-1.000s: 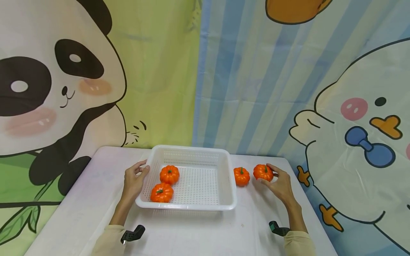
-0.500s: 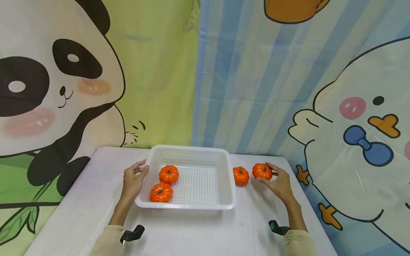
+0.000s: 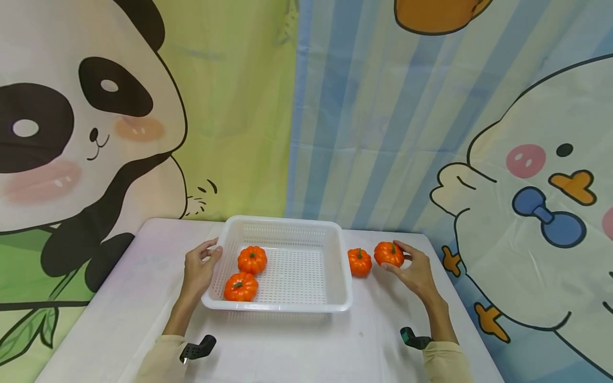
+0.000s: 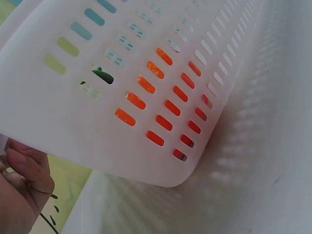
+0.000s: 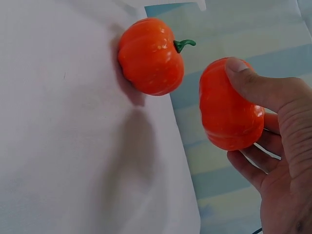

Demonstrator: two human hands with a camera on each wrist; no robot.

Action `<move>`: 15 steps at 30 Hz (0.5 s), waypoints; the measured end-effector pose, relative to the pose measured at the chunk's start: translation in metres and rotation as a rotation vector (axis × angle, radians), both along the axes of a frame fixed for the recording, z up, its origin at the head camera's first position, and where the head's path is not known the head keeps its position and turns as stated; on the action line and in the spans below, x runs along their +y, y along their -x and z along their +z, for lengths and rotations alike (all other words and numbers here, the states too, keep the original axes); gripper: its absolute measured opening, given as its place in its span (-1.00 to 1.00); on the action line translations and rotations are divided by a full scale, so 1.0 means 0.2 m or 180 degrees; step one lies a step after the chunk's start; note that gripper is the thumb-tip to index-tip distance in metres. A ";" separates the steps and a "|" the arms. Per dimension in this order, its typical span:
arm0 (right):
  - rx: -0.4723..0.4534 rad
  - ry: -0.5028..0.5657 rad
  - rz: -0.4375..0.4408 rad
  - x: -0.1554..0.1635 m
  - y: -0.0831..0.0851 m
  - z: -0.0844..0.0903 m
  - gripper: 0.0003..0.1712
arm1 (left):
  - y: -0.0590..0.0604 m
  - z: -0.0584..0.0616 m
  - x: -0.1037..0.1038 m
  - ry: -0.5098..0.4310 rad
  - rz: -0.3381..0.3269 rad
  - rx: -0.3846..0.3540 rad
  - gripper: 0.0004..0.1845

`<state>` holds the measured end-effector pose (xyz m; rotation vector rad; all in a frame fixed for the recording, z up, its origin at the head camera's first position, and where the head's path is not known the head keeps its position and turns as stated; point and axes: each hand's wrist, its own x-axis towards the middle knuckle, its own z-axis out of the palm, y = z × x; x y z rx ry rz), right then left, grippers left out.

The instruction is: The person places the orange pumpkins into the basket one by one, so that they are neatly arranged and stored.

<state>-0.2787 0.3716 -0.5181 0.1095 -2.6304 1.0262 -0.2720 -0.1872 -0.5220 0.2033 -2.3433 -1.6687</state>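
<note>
My right hand (image 3: 417, 270) holds a small orange toy pumpkin (image 3: 389, 254) between thumb and fingers. In the right wrist view this pumpkin (image 5: 226, 107) appears raised off the table, its shadow falling apart from it. A second pumpkin (image 3: 359, 263), green-stemmed, rests on the table between it and the basket. At left, my left hand (image 3: 198, 270) grips the rim of a white perforated plastic basket (image 3: 278, 307). Two more pumpkins, one behind (image 3: 252, 260) and one in front (image 3: 241, 287), lie in the basket's left side. Orange shows through the basket's slots (image 4: 146, 84) in the left wrist view.
A white cloth covers the table (image 3: 306, 351), whose right edge runs close to my right hand. Behind it hangs a curtain (image 3: 364, 133) printed with a panda and a white bird. A black wrist camera (image 3: 198, 349) sits at each sleeve.
My right hand has moved slightly left and up in the head view with its pumpkin, nearer the one on the table. The left hand and basket stay put.
</note>
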 end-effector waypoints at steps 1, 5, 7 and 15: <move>0.0019 -0.0011 0.0016 0.00 0.00 0.01 -0.05 | 0.00 0.00 0.00 -0.0002 -0.0001 0.0000 -0.54; 0.0085 -0.0030 0.0070 -0.01 0.00 0.03 -0.06 | 0.00 0.00 0.00 -0.0029 -0.0022 0.0011 -0.53; 0.0114 -0.0038 0.0100 -0.02 0.00 0.04 -0.06 | 0.00 0.00 0.00 -0.0049 -0.0040 0.0014 -0.53; 0.0135 -0.0030 0.0205 -0.05 -0.02 0.09 -0.07 | -0.01 0.00 0.00 -0.0079 -0.0049 0.0005 -0.53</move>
